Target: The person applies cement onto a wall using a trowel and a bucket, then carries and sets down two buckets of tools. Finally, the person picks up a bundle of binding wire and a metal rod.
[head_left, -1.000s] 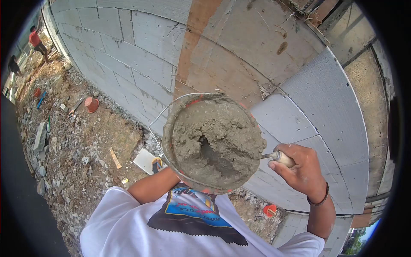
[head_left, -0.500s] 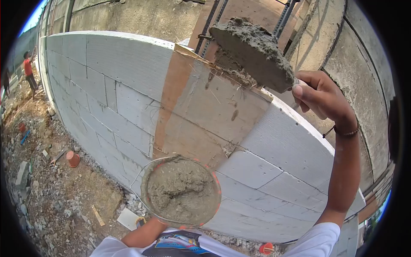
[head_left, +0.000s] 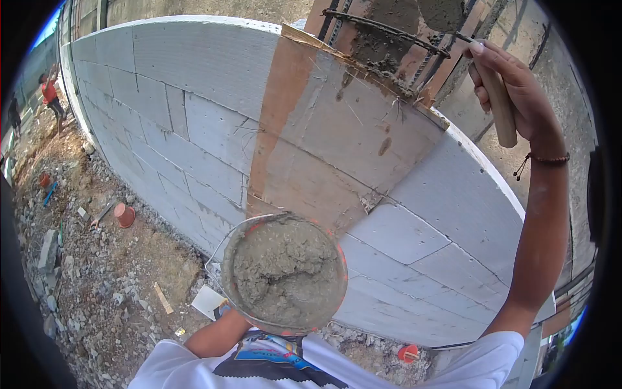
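My right hand (head_left: 508, 84), at the upper right, is closed round the wooden handle (head_left: 496, 107) of a trowel. The trowel's mortar-smeared blade (head_left: 443, 14) is at the top edge, among rebar (head_left: 389, 31) and wet mortar (head_left: 379, 48) behind the plywood board. A bucket (head_left: 343, 275) of grey mortar (head_left: 288, 272) is upright in front of my chest, its wire handle tipped to the left. My left forearm (head_left: 220, 334) reaches under the bucket, and the left hand's fingers are hidden there.
A wall of pale blocks (head_left: 207, 55) curves across the view, with a plywood board (head_left: 337, 123) between its parts. Rubble ground (head_left: 142, 259) at the left bears a red-brown pot (head_left: 124, 214) and a wood strip (head_left: 162, 297). Two people stand far left, one in a red shirt (head_left: 48, 92).
The trowel has moved up and right to the rebar gap, its blade tilted and its mortar load no longer heaped on it. More mortar shows behind the board. The bucket appears slightly further right.
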Demonstrator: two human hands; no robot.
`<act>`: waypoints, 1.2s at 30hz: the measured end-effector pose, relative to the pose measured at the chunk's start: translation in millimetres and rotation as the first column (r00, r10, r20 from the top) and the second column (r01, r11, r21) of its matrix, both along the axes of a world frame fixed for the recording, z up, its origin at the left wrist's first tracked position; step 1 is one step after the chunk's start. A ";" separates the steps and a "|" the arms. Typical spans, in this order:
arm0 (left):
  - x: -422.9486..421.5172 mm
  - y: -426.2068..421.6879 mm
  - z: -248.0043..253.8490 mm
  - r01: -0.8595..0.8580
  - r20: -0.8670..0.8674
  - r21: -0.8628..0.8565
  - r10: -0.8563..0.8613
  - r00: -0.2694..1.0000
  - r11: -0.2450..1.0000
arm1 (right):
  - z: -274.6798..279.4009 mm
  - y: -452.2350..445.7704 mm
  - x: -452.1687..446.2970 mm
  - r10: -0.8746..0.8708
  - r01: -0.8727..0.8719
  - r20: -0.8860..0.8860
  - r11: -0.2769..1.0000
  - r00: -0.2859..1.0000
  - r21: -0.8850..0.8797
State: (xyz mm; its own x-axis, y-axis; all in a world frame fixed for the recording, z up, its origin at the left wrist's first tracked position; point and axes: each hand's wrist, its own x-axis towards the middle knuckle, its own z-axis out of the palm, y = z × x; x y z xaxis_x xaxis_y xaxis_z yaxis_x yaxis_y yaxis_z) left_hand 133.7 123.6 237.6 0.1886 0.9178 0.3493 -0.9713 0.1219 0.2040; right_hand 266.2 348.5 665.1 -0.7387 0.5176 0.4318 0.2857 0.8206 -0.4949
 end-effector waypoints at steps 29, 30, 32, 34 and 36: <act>-9.8 12.3 -27.1 -0.060 0.179 -0.362 0.132 0.975 0.930 | -277.7 -88.1 15.2 0.207 -0.362 0.744 0.931 0.635 0.050; -11.8 14.8 -26.4 -0.067 0.184 -0.359 0.141 0.973 0.931 | -278.0 -87.2 19.8 0.247 -0.334 0.725 0.942 0.643 -0.025; -13.7 14.1 -27.4 -0.079 0.187 -0.357 0.154 0.970 0.931 | -287.4 -83.0 24.4 0.265 -0.341 0.700 0.940 0.663 -0.032; -12.4 16.0 -26.4 -0.096 0.186 -0.350 0.170 0.968 0.932 | -293.7 -80.7 29.4 0.281 -0.351 0.672 0.936 0.686 -0.033; -12.2 16.1 -24.8 -0.114 0.184 -0.333 0.183 0.966 0.936 | -293.1 -80.4 35.9 0.303 -0.301 0.572 0.948 0.762 -0.102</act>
State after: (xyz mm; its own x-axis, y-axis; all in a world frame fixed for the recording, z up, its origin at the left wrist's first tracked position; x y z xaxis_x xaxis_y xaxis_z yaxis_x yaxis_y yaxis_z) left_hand 121.5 139.7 212.8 -0.0041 0.9986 0.0520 -0.9995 -0.0025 -0.0306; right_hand 302.1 268.0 372.0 -0.9662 0.2260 -0.1239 0.2547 0.9114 -0.3233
